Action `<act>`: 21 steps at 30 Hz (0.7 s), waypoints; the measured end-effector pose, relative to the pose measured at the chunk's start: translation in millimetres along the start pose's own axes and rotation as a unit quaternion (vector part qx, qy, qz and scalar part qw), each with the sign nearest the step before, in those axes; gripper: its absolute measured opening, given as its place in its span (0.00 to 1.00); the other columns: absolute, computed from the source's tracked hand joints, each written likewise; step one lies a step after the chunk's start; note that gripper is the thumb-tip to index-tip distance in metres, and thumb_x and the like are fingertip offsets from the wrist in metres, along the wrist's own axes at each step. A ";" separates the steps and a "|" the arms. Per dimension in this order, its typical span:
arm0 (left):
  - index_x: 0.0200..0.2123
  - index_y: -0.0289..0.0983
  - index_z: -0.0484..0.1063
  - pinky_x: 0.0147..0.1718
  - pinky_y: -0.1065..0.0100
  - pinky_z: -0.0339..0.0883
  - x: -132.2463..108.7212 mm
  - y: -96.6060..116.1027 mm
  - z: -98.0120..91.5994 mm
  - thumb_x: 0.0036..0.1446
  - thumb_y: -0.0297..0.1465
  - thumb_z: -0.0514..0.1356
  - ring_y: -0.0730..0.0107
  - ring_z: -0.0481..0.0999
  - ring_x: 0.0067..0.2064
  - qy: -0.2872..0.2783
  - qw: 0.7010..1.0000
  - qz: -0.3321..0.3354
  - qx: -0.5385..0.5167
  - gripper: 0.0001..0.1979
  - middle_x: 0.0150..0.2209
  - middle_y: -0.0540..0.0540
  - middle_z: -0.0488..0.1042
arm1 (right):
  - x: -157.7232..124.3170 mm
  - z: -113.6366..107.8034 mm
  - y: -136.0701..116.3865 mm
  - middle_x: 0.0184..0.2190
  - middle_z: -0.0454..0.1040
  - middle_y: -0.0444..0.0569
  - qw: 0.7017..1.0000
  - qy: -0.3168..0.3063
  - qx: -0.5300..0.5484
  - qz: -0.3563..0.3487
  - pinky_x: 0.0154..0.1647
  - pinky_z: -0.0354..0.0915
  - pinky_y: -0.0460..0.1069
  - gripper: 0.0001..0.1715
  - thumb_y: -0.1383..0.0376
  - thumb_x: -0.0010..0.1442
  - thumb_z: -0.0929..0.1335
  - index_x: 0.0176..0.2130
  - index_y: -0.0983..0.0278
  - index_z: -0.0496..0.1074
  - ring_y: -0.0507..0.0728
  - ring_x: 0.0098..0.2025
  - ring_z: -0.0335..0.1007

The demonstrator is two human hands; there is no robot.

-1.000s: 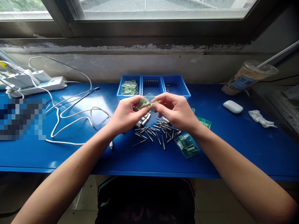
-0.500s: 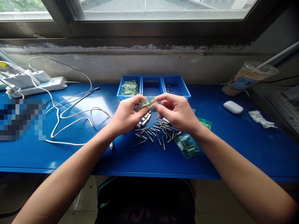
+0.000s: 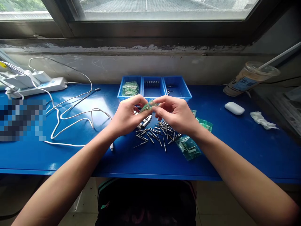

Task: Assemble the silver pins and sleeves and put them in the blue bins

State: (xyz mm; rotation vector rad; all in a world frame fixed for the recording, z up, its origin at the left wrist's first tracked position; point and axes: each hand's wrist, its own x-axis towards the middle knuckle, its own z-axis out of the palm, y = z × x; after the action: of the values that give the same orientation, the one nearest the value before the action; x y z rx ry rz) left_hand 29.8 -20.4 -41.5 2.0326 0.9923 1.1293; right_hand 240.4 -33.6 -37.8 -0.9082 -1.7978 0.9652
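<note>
My left hand (image 3: pixel 127 116) and my right hand (image 3: pixel 177 113) meet above the blue table (image 3: pixel 70 150), both pinching one small clear green plastic bag (image 3: pixel 148 105) between thumb and fingers. Below them lies a scatter of several metal pins (image 3: pixel 157 133) and a short row of small metal cylinders (image 3: pixel 144 121). A filled green bag (image 3: pixel 188 147) lies by my right wrist, with another green bag (image 3: pixel 205 124) behind it.
Three blue bins (image 3: pixel 154 86) stand at the back; the left one holds green bags. White cables (image 3: pixel 70 116) and a power strip (image 3: pixel 39 84) lie at the left. At the right are a white earbud case (image 3: pixel 234 107), crumpled paper (image 3: pixel 262 119) and a tipped drink cup (image 3: pixel 249 77).
Both hands have dropped slightly toward the table with the bag, and the fingers have closed tighter over it, so less of it shows.
</note>
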 end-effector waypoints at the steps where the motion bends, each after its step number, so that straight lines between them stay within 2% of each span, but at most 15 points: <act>1: 0.36 0.36 0.76 0.37 0.68 0.70 0.0 0.1 0.1 0.63 0.44 0.70 0.70 0.75 0.36 0.000 1.000 0.001 0.001 0.17 0.34 0.48 0.78 | -0.3 0.3 -0.2 0.28 0.79 0.45 1.000 0.000 -0.001 -0.002 0.26 0.67 0.48 0.15 0.59 0.66 0.76 0.48 0.65 0.81 0.54 0.27 0.75; 10: 0.34 0.36 0.75 0.35 0.70 0.69 0.8 0.5 0.7 0.63 0.39 0.70 0.72 0.73 0.35 -0.004 1.000 0.009 0.015 0.13 0.32 0.50 0.76 | -1.8 1.7 0.0 0.29 0.79 0.45 1.000 0.000 -0.014 -0.014 0.27 0.67 0.47 0.12 0.63 0.67 0.75 0.49 0.65 0.81 0.53 0.28 0.74; 18: 0.34 0.36 0.75 0.36 0.69 0.68 0.2 2.1 0.5 0.63 0.34 0.67 0.70 0.73 0.35 -0.009 0.999 0.009 0.029 0.08 0.32 0.49 0.76 | -0.7 2.3 -2.4 0.29 0.79 0.44 1.000 -0.009 -0.013 -0.018 0.26 0.67 0.47 0.13 0.61 0.67 0.76 0.49 0.65 0.80 0.52 0.27 0.73; 21: 0.35 0.36 0.76 0.36 0.69 0.69 -0.3 2.1 0.9 0.63 0.36 0.68 0.70 0.74 0.35 -0.004 1.000 0.005 0.024 0.10 0.33 0.49 0.77 | -0.5 2.5 -2.5 0.28 0.79 0.44 1.000 -0.007 -0.017 -0.014 0.26 0.67 0.47 0.13 0.61 0.67 0.75 0.49 0.65 0.80 0.52 0.27 0.73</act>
State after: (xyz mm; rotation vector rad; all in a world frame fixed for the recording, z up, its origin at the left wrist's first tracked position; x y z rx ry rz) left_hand 31.2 -21.9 -40.4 2.0818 1.0148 1.1113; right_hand 237.8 -35.8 -36.5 -0.8974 -1.8385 0.9286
